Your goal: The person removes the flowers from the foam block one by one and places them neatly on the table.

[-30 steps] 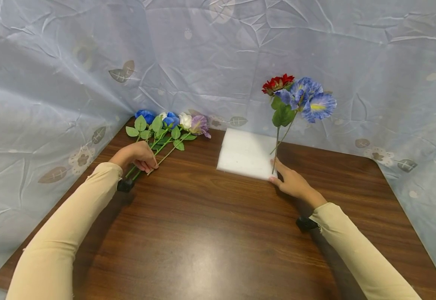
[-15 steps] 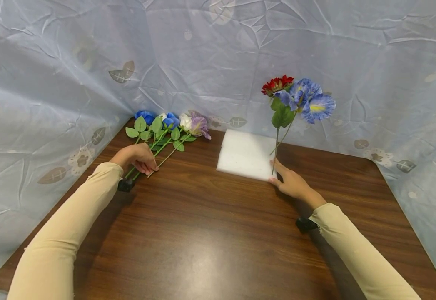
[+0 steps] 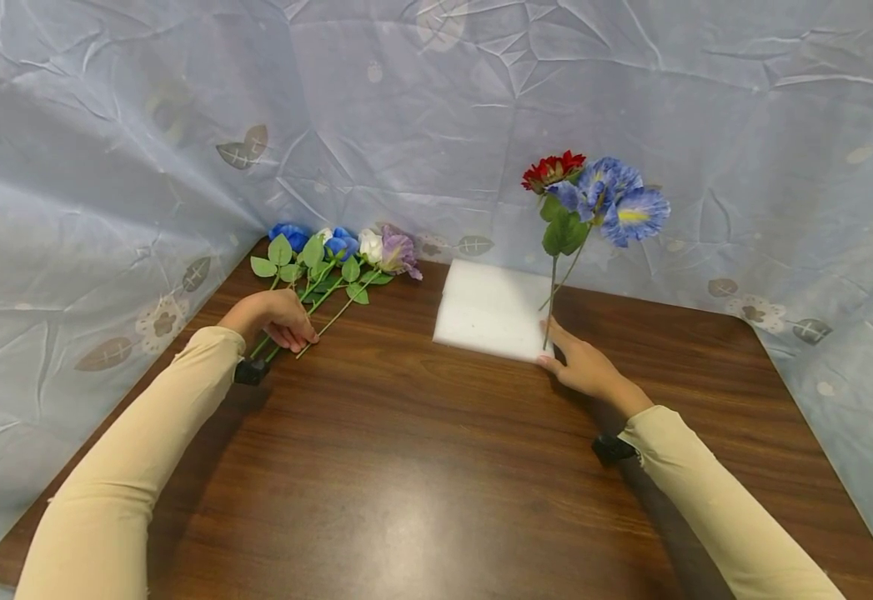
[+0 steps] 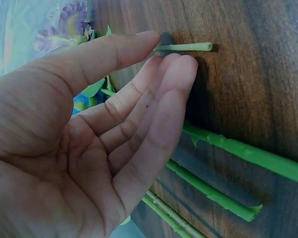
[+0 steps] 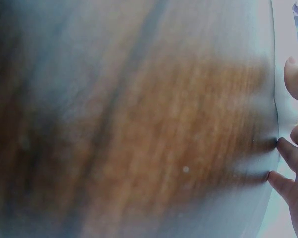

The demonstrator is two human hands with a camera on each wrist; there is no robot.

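Observation:
My left hand [image 3: 282, 317] reaches over flower stems at the table's back left. In the left wrist view its thumb and fingertips pinch the thin stem of a purple iris [image 4: 72, 20], near the cut end. That stem lies low along the wood. My right hand [image 3: 589, 364] rests against the right front corner of a white foam block [image 3: 489, 308], thumb at the front and index finger along the side. From the block rise a blue iris [image 3: 609, 200] and a red flower [image 3: 554, 171], leaning slightly right. The right wrist view shows fingertips [image 5: 278, 181] by the table surface.
Beside the purple iris lie blue roses [image 3: 342, 243] and white roses [image 3: 370, 243] with green leaves. Their thick green stems [image 4: 213, 191] run under my left hand. A patterned grey-blue curtain [image 3: 406, 108] hangs behind the brown wooden table [image 3: 406, 467].
The purple iris's stem end has slid slightly toward me, and its bloom has shifted a little. My right hand, the foam block and the flowers in it keep their places.

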